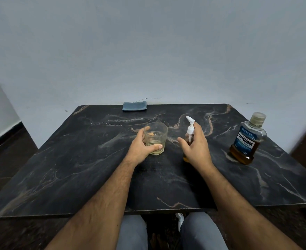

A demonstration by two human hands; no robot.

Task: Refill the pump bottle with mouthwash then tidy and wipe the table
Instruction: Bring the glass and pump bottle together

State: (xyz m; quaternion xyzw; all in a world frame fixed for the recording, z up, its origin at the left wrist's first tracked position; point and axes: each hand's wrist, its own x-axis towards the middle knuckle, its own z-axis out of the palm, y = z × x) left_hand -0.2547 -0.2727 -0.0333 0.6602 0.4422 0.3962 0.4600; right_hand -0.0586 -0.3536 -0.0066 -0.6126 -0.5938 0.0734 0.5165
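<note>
A clear glass tumbler (156, 131) stands at the middle of the black marble table (76, 168), and my left hand (142, 147) grips it from the left, thumb across its base. Just right of it stands a small pump bottle (189, 134) with a white pump head and amber liquid inside. My right hand (196, 147) wraps around the bottle's body from the right, fingers curled behind it, thumb spread toward the glass. A Listerine mouthwash bottle (247, 141), capped and partly filled with amber liquid, stands upright at the right side of the table.
A folded blue-grey cloth (134, 106) lies at the table's far edge against the white wall. My knees in grey trousers sit under the near edge. A dark door or panel stands at the far right.
</note>
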